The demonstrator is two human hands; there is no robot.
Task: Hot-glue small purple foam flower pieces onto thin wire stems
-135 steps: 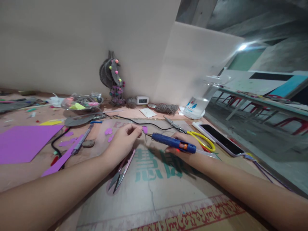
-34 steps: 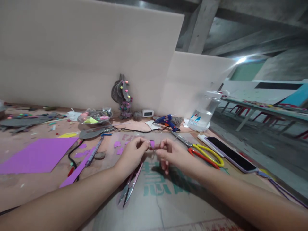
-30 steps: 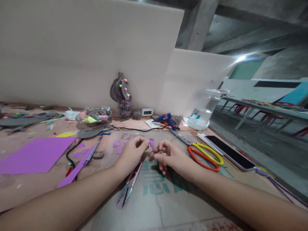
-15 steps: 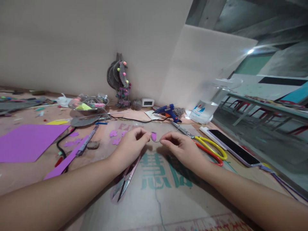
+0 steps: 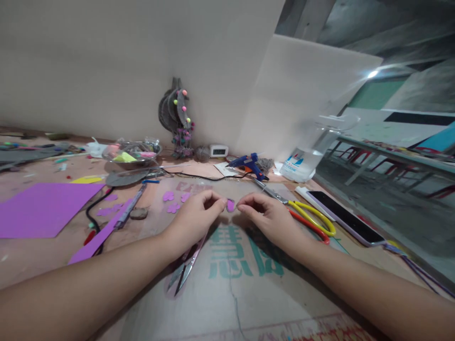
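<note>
Between my hands is a small purple piece [image 5: 231,205] with a thin dark edging; its material is too small to tell. My left hand [image 5: 197,210] is closed in a pinch at the piece's left side. On the other side, my right hand [image 5: 266,215] pinches thumb against fingers close to the piece, and what it grips is too small to make out. Purple flower cutouts [image 5: 173,208] lie beyond my left hand. Thread snips [image 5: 185,273] rest under my left wrist, blades toward me. Scissors with yellow and red handles [image 5: 313,219] lie beside my right hand.
A blue glue gun [image 5: 249,163], a small white clock [image 5: 218,151] and a clear plastic jug [image 5: 302,161] stand along the back. A phone [image 5: 346,215] lies right. Purple sheet [image 5: 46,208], a pen [image 5: 131,207] and a bowl of bits [image 5: 131,154] are left.
The purple piece has shifted slightly right and down, with my left fingertips. The thin dark strand seen earlier between the piece and my right fingertips is now hard to see.
</note>
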